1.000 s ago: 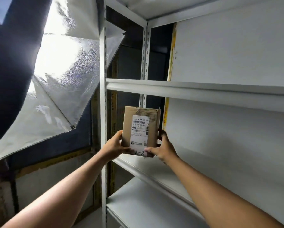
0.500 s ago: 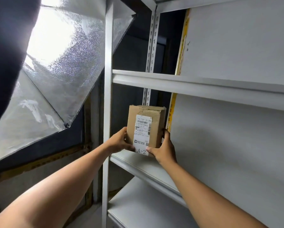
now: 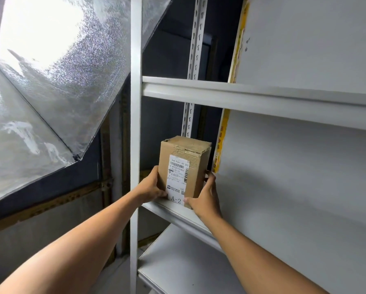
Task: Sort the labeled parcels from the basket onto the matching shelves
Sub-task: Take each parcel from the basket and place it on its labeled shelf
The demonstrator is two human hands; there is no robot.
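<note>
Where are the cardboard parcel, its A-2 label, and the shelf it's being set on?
cardboard parcel (image 3: 195, 177): head view, bare brown front face, right of the sticker.
A-2 label (image 3: 176, 199): head view, on the printed letters at the sticker's bottom.
shelf (image 3: 177, 215): head view, its white front lip below the parcel.

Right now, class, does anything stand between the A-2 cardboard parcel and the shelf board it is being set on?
Nothing visible does. The A-2 cardboard parcel stands upright at the left front end of the middle shelf board, gripped by the left hand and right hand. The board's visible surface beside it is bare; whether its base rests fully cannot be told.
</note>
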